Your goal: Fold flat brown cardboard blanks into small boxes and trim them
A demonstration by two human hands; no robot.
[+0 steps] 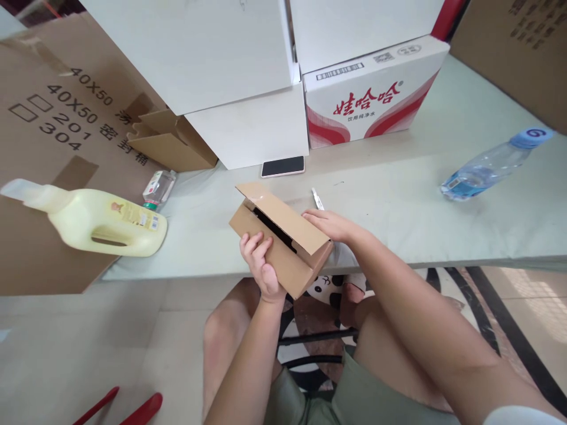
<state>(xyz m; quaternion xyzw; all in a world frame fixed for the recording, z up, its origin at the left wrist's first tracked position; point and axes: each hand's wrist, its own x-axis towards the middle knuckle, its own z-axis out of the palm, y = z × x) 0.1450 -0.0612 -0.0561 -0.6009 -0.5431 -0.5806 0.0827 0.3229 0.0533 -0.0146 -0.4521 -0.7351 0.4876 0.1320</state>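
A small brown cardboard box point(283, 260) rests at the near edge of the pale table point(398, 218), its lid flaps partly closed with a dark gap showing. My left hand point(260, 260) grips the box's near side, fingers curled over the edge. My right hand point(330, 224) lies flat on the top flap, fingers stretched out and pressing it down. A white pen-like object point(318, 199) lies just behind the right hand.
A yellow detergent jug point(101, 221) and a small bottle point(158, 189) lie at the left. A phone point(282, 166) lies before stacked white boxes point(248, 124) and a red-printed carton point(372, 94). A water bottle point(491, 165) lies at the right. Large cardboard sheets point(53, 130) lean left.
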